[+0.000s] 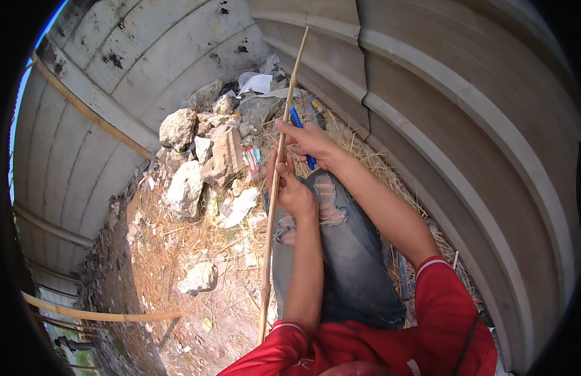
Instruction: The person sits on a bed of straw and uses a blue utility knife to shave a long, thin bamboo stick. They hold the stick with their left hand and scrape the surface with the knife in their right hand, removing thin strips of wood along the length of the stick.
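Wooden stick (271, 232), one: slanting from upper centre to lower centre of the frame.
Left hand (296, 195), one: fingers pinching the stick near centre.
Right hand (314, 144), one: fingers closed around the blue tool (295, 118), thumb against the stick.
Blue tool, one: upper centre, just right of the stick.
Rock pile (224, 153), one: left of centre, pieces overlapping.
Separate rock (198, 279), one: lower left.
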`<act>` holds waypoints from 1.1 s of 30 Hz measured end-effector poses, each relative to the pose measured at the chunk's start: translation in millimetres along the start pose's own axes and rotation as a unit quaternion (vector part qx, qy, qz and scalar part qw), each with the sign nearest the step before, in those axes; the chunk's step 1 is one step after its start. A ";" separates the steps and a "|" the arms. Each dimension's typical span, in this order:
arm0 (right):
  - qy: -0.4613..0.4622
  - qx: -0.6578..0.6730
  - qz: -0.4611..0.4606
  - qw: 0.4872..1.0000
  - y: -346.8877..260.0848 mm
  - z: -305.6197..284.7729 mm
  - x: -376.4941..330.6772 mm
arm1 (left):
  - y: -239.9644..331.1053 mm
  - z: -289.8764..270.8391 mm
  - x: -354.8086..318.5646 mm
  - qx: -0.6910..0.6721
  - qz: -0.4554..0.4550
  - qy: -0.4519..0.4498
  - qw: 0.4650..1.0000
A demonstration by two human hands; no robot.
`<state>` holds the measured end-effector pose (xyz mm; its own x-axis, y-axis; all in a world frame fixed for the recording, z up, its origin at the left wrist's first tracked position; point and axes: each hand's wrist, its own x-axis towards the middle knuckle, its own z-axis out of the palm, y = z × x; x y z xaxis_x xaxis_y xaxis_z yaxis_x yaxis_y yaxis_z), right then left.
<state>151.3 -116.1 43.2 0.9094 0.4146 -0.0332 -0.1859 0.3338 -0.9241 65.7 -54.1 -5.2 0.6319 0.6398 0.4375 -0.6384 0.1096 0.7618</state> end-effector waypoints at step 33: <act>0.049 -0.783 -0.150 0.602 -92.0 -50.1 -102.0 | 72.6 37.2 -44.0 0.002 -0.276 -0.237 0.932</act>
<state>94.3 -231.5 112.5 0.8469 0.4563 0.2731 0.5003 -0.8578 -0.1181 7.9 -102.6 48.6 0.9869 0.0799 0.1399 -0.1583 0.3198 0.9342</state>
